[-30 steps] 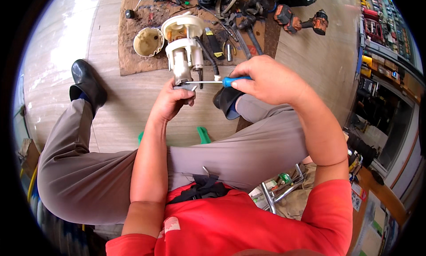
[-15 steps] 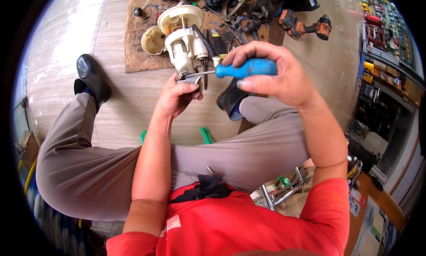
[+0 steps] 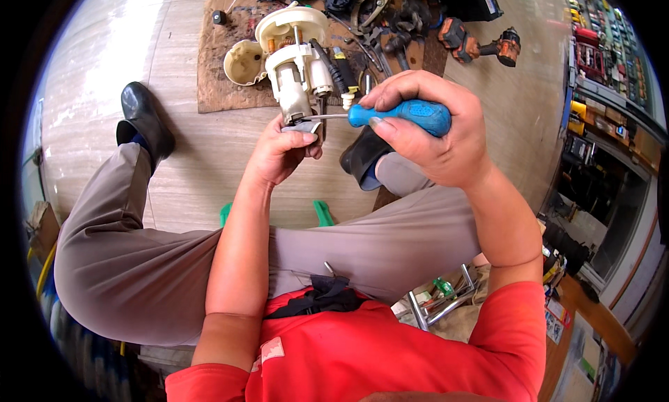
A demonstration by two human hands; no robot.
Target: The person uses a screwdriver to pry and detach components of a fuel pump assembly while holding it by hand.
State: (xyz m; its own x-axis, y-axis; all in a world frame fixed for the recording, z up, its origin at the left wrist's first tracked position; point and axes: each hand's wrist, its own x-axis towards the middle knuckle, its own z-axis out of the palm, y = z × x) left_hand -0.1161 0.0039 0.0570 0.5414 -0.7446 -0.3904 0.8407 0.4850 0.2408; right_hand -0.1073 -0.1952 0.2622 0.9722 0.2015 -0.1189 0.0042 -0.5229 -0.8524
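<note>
A cream plastic assembly [image 3: 289, 81], with a round flange on top, cylinders and a dark hose, is in front of me, over the board's near edge. My left hand [image 3: 282, 151] grips its lower end, where a grey piece and metal show. My right hand [image 3: 439, 133] is closed on a screwdriver [image 3: 411, 115] with a blue handle. Its thin shaft reaches left to the assembly's lower end, beside my left thumb; the tip is too small to make out. A cream cup [image 3: 240, 64] lies left of the assembly.
A stained board [image 3: 216, 102] holds hand tools and dark parts. An orange-and-black power drill [image 3: 498, 50] lies at its right. My legs and black shoes [image 3: 143, 116] frame the work. Shelving [image 3: 585, 116] with boxes lines the right. A green object [image 3: 322, 214] shows beyond my thigh.
Over the last second my right hand has shifted slightly and turned on the screwdriver, whose handle now lies more across the palm. My left hand has risen a little with the assembly's lower end.
</note>
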